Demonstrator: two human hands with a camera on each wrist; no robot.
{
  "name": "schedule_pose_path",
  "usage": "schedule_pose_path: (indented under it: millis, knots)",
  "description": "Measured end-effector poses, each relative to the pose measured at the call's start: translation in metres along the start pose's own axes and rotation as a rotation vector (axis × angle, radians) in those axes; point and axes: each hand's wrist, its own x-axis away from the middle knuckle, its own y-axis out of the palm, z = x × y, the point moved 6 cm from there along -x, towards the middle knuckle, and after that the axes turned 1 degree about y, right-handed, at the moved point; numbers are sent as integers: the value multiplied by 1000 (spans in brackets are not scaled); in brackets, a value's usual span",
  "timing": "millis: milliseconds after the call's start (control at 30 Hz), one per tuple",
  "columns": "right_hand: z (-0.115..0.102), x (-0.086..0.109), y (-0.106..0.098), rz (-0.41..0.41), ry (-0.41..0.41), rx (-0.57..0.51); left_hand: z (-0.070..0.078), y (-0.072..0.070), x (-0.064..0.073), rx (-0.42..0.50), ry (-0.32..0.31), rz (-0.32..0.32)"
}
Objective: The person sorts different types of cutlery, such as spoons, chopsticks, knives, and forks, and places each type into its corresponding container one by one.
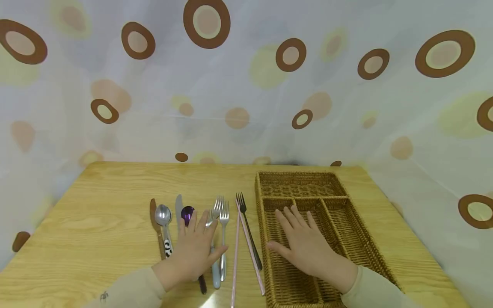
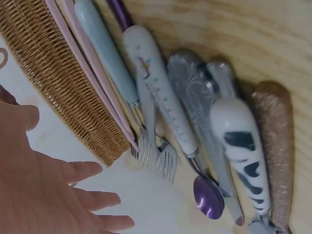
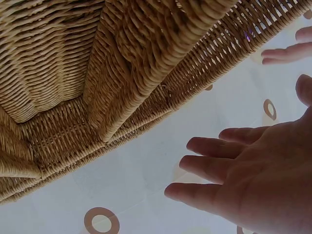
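Note:
My left hand [image 1: 194, 252] hovers over a row of cutlery, fingers spread and holding nothing. Around it lie a brown knife [image 1: 153, 211], a spoon with a black-and-white patterned handle [image 1: 163, 215], a silver knife [image 1: 179, 204], a purple spoon [image 1: 187, 212] and several silver forks [image 1: 224, 216]; the hand partly hides some of them. Further right are a black fork [image 1: 251, 235] and two pink chopsticks [image 1: 236, 261]. Above the divided wicker basket [image 1: 263, 252] my right hand [image 1: 308, 248] is spread, palm down, with nothing in it.
The wooden table [image 1: 96, 222] carries everything, with the basket toward its right side. One wide basket compartment runs across the back, and long narrow ones run toward me. A patterned curtain [image 1: 239, 85] hangs behind the table and along both sides.

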Motion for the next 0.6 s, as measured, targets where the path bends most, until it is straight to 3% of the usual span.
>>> schedule_pose_path:
  millis: [167,367,600]
  knots:
    - [0,0,-1,-1,-3,0,0,6,2,-71,5,19]
    - [-1,2,-5,33,-21,19,15,10,0,-195,63,79]
    - [-1,5,-8,55,-25,34,33,32,-9,-277,77,-40]
